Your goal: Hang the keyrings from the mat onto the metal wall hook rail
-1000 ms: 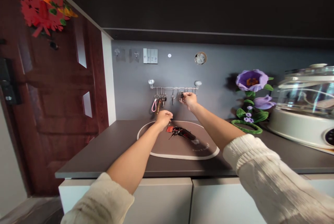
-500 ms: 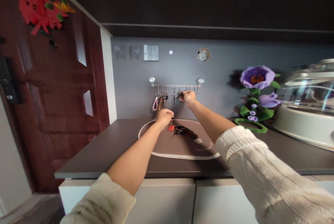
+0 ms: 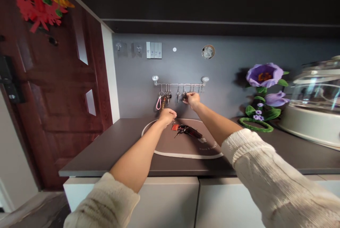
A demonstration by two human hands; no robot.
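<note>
A clear hook rail [image 3: 180, 85] is fixed to the grey wall. My right hand [image 3: 193, 100] is closed at its right half, the fingertips pinching a small dark key [image 3: 185, 96] just under a hook. My left hand [image 3: 168, 116] hovers lower, fingers pinched together; what they hold, if anything, is too small to make out. Just below and right of it, a bunch of keys [image 3: 183, 129] with a red tag [image 3: 175, 127] and a dark holder lies on the brown mat [image 3: 170, 146]. Several key rings, one with a pink loop [image 3: 158, 103], hang at the rail's left.
A purple fabric flower [image 3: 264, 75] stands on the dark counter [image 3: 103, 146], beside a white appliance with a clear dome [image 3: 316, 121] at the right. A dark shelf [image 3: 202, 1] overhangs the wall. At the left is a red-brown door [image 3: 66, 114].
The view has tilted slightly, so the rail and counter sit a little higher. Both hands stay almost where they were, the right one still at the rail.
</note>
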